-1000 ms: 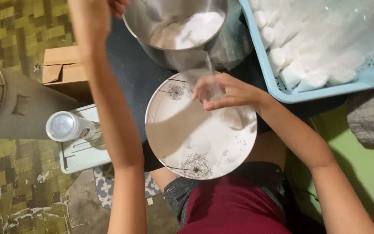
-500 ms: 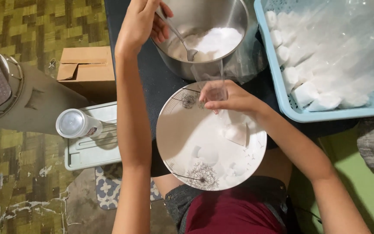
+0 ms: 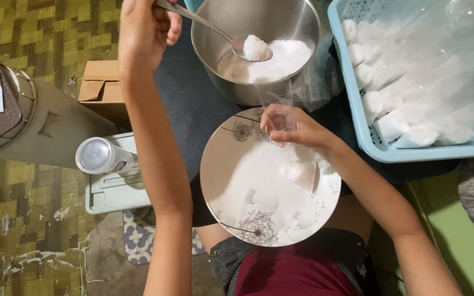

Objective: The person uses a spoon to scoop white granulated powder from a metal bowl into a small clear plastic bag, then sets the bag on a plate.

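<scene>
While carrying the heaped spoon (image 3: 248,46), pinched in the left hand (image 3: 146,27), from over the steel pot (image 3: 256,49), keeping it level and tipping slowly into the clear plastic bag (image 3: 278,104) clamped in the right hand (image 3: 294,129) above the plate (image 3: 237,181).

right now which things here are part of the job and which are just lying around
In use: left hand holding spoon of white powder; steel pot; right hand holding clear bag; white plate; blue basket of filled bags.
Lying about: cardboard box; capped bottle.
</scene>
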